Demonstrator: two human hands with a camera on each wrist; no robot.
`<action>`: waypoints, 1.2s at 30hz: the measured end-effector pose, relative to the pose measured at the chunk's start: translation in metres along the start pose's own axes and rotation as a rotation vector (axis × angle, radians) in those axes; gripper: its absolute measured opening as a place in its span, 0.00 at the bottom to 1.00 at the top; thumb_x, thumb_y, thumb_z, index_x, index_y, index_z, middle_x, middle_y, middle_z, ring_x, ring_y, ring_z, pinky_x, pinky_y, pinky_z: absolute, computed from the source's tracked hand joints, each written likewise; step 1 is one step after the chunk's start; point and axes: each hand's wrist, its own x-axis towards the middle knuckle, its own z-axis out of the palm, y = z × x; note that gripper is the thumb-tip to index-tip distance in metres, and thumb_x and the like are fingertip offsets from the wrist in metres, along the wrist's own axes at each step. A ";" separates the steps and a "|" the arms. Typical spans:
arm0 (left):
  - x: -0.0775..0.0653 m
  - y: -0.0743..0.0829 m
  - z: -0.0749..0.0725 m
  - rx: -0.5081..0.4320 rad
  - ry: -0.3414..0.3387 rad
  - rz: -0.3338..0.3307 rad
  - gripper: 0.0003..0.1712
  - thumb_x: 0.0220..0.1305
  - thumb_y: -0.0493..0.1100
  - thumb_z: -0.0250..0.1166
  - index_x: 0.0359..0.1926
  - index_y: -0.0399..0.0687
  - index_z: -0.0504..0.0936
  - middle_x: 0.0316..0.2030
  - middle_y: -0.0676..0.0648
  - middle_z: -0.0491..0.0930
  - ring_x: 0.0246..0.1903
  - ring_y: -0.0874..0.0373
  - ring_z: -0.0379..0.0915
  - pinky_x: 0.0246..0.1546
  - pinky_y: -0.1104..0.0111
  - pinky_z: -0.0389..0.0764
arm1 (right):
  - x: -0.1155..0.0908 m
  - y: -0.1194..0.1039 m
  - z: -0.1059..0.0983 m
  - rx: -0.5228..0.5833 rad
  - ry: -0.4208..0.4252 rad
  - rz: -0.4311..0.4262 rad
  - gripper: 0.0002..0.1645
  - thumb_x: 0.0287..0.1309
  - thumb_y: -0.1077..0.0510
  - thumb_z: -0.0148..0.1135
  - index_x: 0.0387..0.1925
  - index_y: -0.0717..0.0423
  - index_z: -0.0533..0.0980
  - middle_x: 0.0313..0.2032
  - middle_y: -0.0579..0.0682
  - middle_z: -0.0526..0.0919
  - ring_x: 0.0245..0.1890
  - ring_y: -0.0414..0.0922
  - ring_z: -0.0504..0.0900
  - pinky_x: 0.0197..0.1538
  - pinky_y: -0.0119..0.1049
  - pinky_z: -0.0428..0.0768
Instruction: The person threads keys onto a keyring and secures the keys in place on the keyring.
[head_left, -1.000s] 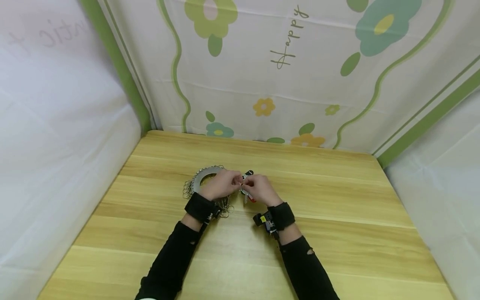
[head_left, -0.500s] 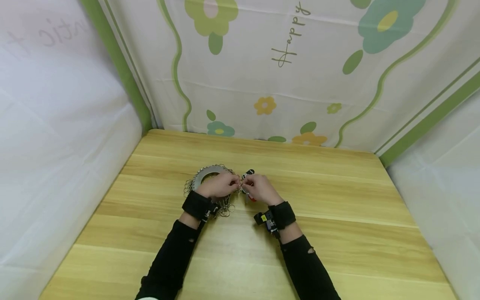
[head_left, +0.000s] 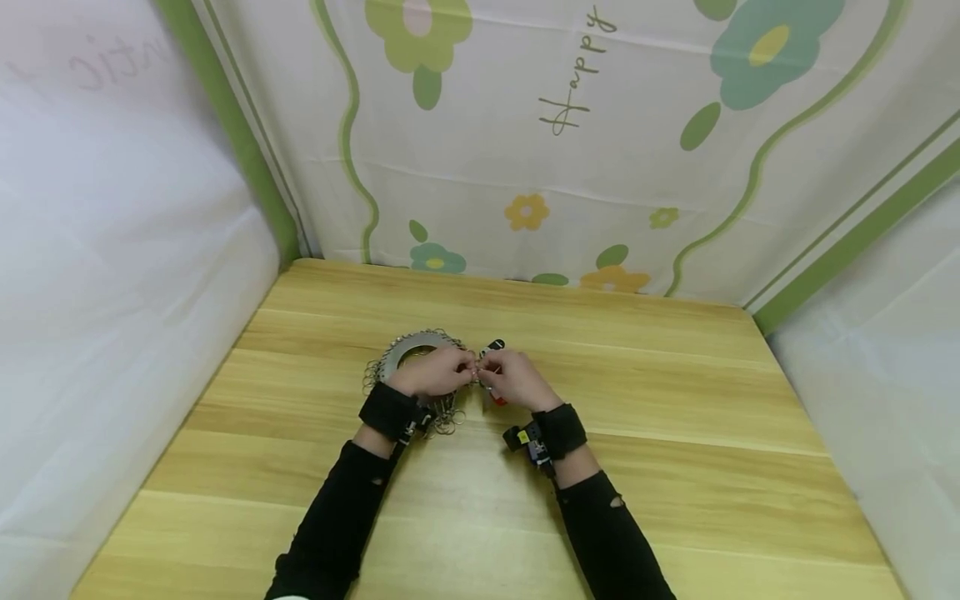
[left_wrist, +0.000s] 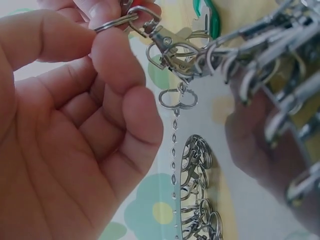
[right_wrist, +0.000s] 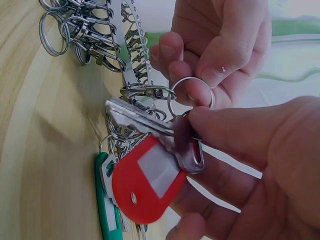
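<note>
My left hand [head_left: 432, 372] pinches a metal split ring [right_wrist: 190, 78] between thumb and forefinger. In the left wrist view this ring joins a swivel clasp [left_wrist: 165, 41] on a large flat metal key ring [head_left: 392, 363]. My right hand [head_left: 517, 380] pinches a silver key [right_wrist: 137, 119] and a red key tag [right_wrist: 127, 187] at their top ends, right against the split ring. Whether the key is threaded on the ring is hidden by the right thumb. A green key tag [right_wrist: 101, 200] with other keys hangs beside the red one.
Many clasps with small rings [right_wrist: 55, 32] line the large ring's edge. It lies on a wooden table [head_left: 637, 500]. White fabric with flower prints [head_left: 570, 192] stands behind the table, and plain white fabric flanks both sides.
Both hands stay together at the key ring and shift only slightly, the left a little leftward. The key's shaft, seen below the right hand earlier, is now largely hidden in the head view.
</note>
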 end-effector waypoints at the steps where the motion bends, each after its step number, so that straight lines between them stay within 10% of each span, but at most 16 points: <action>1: 0.000 0.000 0.000 0.001 -0.001 -0.005 0.14 0.70 0.38 0.49 0.24 0.48 0.68 0.19 0.52 0.63 0.14 0.61 0.59 0.22 0.71 0.63 | 0.000 -0.001 0.000 -0.002 -0.002 0.002 0.06 0.66 0.59 0.56 0.34 0.52 0.79 0.32 0.48 0.79 0.18 0.41 0.75 0.23 0.35 0.74; 36: 0.005 0.005 0.005 0.084 0.130 -0.020 0.12 0.63 0.37 0.54 0.21 0.49 0.68 0.16 0.54 0.60 0.15 0.63 0.55 0.24 0.71 0.60 | -0.002 -0.007 -0.001 0.055 0.049 0.081 0.06 0.64 0.60 0.57 0.33 0.54 0.79 0.25 0.48 0.80 0.16 0.41 0.72 0.22 0.32 0.70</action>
